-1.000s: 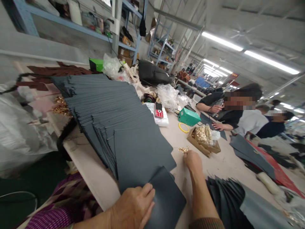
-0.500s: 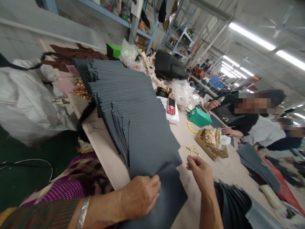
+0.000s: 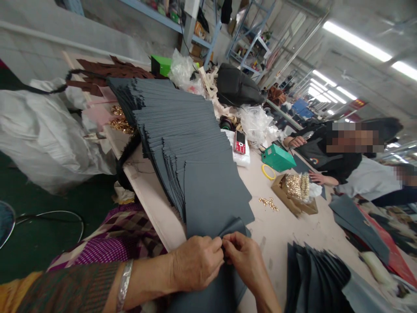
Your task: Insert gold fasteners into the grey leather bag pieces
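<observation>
My left hand (image 3: 198, 263) is closed on a dark grey sheet (image 3: 211, 284) at the bottom centre, its fingertips pinching the material. My right hand (image 3: 243, 256) meets it there, thumb and forefinger pinched at the same spot; anything small between the fingertips is too hidden to make out. The sheet is bent up around the fingers. Beyond my hands a long fanned stack of grey sheets (image 3: 208, 174) lies along the table. Several small gold pieces (image 3: 269, 204) are scattered to the right of the stack.
A cardboard box (image 3: 295, 202) holds gold pieces, beside a yellow ring (image 3: 268, 172), a green box (image 3: 278, 157) and a red phone (image 3: 240, 142). More dark sheets (image 3: 312, 278) lie at the lower right. Across the table sits a person (image 3: 342, 161). The table edge (image 3: 146, 204) runs along the left.
My right hand has moved left and down from near the gold pieces to my left hand's fingertips. The held sheet is now folded up more around them. The view has shifted slightly.
</observation>
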`<state>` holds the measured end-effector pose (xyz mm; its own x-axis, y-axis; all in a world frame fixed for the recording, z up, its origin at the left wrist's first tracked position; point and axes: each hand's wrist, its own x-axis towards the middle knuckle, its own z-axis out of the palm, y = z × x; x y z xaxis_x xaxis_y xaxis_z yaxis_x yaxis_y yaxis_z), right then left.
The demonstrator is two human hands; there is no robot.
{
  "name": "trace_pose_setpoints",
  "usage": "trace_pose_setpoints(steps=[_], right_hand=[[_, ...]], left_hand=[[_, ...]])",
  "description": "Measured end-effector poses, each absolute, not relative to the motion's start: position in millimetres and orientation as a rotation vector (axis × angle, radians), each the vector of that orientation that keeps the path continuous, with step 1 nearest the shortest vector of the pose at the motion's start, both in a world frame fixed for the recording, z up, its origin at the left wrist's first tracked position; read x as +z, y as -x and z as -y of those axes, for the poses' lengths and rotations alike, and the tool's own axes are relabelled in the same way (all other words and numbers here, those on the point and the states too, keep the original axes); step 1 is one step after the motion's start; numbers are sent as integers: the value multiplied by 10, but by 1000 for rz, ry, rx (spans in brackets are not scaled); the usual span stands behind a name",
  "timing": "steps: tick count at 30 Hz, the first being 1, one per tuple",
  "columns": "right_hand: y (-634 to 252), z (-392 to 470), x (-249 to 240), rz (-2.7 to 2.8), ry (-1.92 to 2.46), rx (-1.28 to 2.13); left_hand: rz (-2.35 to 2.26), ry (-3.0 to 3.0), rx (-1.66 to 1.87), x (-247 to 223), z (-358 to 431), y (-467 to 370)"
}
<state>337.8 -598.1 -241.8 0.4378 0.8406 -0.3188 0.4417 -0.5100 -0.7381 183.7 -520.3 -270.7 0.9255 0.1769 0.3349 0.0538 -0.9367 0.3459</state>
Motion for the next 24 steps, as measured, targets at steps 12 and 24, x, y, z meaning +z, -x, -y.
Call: trace_pose_setpoints(steps=[12,24], right_hand=[[-3410,5883,-2340,943,2117,1162],[-3384,5849,-2334,888,2213,1143]], left_hand=[[-179,-2693,526,-2688,5186,-1838],[-174,-2650,449,-2670,5171,-1835]])
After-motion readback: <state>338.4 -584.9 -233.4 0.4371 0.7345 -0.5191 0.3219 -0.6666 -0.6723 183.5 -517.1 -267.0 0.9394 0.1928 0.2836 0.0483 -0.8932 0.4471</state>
